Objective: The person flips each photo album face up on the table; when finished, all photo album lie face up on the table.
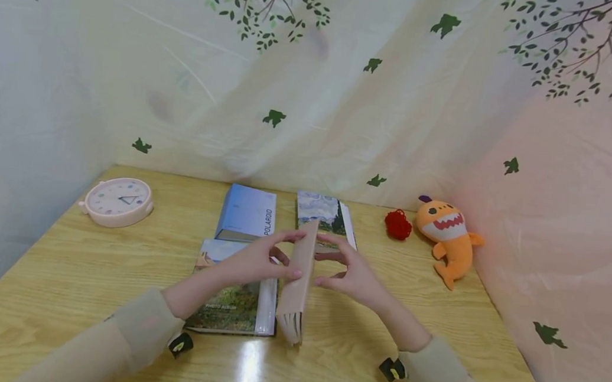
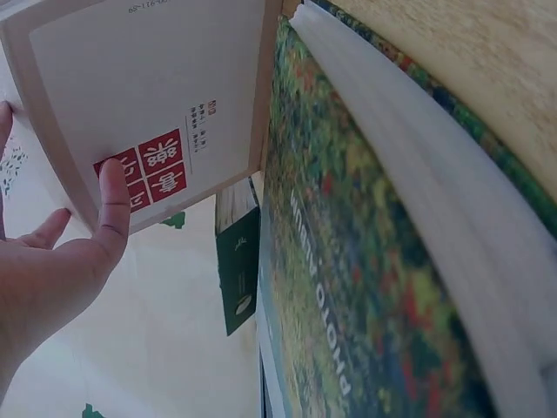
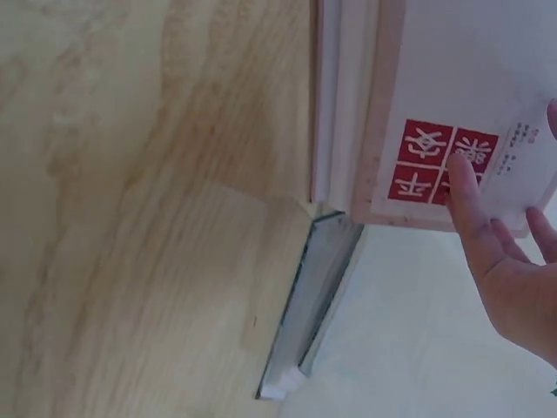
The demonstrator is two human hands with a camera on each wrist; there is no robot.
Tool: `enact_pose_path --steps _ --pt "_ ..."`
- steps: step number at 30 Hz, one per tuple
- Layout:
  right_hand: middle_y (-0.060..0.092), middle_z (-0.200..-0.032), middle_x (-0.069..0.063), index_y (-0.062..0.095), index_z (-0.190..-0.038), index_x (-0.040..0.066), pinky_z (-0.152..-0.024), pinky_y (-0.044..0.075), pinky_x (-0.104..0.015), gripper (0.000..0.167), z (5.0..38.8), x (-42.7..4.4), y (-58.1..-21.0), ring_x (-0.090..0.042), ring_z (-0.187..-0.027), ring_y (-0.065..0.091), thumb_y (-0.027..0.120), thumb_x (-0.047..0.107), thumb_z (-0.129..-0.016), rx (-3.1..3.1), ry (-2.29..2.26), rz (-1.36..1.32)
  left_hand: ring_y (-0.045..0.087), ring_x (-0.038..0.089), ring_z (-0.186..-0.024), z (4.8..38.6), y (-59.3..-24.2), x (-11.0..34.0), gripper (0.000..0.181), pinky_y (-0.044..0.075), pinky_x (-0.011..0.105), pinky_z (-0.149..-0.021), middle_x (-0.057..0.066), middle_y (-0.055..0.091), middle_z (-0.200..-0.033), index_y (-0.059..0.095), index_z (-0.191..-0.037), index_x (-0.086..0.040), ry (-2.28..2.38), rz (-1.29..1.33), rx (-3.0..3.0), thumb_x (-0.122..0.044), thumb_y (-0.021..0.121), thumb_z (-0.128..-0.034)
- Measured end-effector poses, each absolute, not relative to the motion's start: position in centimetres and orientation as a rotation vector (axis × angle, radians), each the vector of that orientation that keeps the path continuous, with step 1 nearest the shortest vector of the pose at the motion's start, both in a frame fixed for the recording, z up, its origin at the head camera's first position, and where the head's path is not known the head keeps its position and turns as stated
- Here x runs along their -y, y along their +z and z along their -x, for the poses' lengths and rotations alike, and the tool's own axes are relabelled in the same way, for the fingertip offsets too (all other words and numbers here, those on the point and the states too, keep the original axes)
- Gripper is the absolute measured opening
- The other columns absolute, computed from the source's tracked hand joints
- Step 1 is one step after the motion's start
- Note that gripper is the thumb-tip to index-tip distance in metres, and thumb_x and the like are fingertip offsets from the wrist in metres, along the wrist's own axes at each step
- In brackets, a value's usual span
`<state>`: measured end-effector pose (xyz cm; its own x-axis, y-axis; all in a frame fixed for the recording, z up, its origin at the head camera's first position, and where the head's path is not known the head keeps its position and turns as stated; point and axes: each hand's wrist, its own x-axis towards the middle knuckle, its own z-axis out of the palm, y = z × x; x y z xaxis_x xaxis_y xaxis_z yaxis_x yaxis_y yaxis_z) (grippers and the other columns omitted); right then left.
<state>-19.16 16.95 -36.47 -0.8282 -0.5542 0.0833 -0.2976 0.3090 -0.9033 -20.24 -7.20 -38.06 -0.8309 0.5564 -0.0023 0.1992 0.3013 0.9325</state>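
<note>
A thick pale pink book point(image 1: 300, 273) stands on edge between my hands, spine upward and page ends toward me. Red squares with white characters mark its covers point(image 2: 139, 113). My left hand point(image 1: 255, 258) touches it from the left, one finger straight on the cover, others at the spine edge. On the other side my right hand point(image 1: 355, 277) has its fingers spread against it, a fingertip on the red squares point(image 3: 444, 161). Just left of the book lies a photo album point(image 1: 234, 304) with a painted garden cover, under my left forearm.
Behind the hands lie a blue Polaroid box or album point(image 1: 248, 210) and a painted-landscape album point(image 1: 321, 207), partly hidden. A pink round clock point(image 1: 120, 199) lies at the left. A red yarn bundle point(image 1: 398, 224) and an orange shark plush point(image 1: 452, 239) sit at the right, near the curtain point(image 1: 423, 122).
</note>
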Motion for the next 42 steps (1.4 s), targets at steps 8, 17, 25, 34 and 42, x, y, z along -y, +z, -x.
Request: enact_pose_path --steps 8,17,25,34,42 --pt "0.039 -0.144 -0.006 0.035 -0.144 0.024 -0.071 0.058 -0.038 0.083 20.5 -16.1 -39.8 -0.035 -0.114 0.056 0.081 0.015 -0.075 -2.459 -1.439 0.755 0.063 0.020 -0.092 20.0 -37.2 7.9 0.085 0.057 0.042 -0.073 0.010 0.034 -0.145 0.027 -0.148 -0.028 1.527 -0.626 -2.236 -0.040 0.075 -0.0790" --pt "0.044 -0.140 -0.011 0.035 -0.144 0.020 -0.091 0.050 -0.050 0.085 20.8 -15.8 -41.2 -0.034 -0.121 0.050 0.082 0.027 -0.074 -2.511 -1.363 0.752 0.064 0.025 -0.092 19.8 -37.1 8.0 0.090 0.058 0.035 -0.065 0.016 0.027 -0.149 0.021 -0.150 -0.029 1.518 -0.581 -2.216 -0.038 0.076 -0.0786" --pt "0.037 -0.146 -0.014 0.029 -0.147 0.019 -0.088 0.052 -0.047 0.087 21.0 -16.2 -42.3 -0.037 -0.124 0.046 0.079 0.017 -0.077 -2.463 -1.338 0.743 0.064 0.025 -0.089 19.5 -36.7 8.3 0.085 0.058 0.037 -0.064 0.017 0.028 -0.148 0.020 -0.150 -0.031 1.566 -0.573 -2.180 -0.028 0.073 -0.0832" --pt "0.032 -0.144 -0.030 0.021 -0.149 0.012 -0.090 0.047 -0.059 0.086 19.6 -15.8 -39.7 -0.051 -0.112 0.051 0.073 0.006 -0.082 -2.400 -1.373 0.693 0.065 0.027 -0.094 19.5 -36.7 8.3 0.075 0.057 0.044 -0.072 0.019 0.036 -0.145 0.026 -0.148 -0.033 1.685 -0.597 -2.088 -0.019 0.067 -0.0871" --pt "0.036 -0.145 -0.015 0.020 -0.150 0.025 -0.099 0.041 -0.055 0.091 21.0 -17.4 -41.1 -0.040 -0.126 0.043 0.077 0.019 -0.080 -2.477 -1.329 0.762 0.064 0.031 -0.101 19.0 -36.7 8.0 0.077 0.055 0.046 -0.079 0.019 0.029 -0.149 0.025 -0.149 -0.032 1.774 -0.636 -1.988 -0.009 0.064 -0.0867"
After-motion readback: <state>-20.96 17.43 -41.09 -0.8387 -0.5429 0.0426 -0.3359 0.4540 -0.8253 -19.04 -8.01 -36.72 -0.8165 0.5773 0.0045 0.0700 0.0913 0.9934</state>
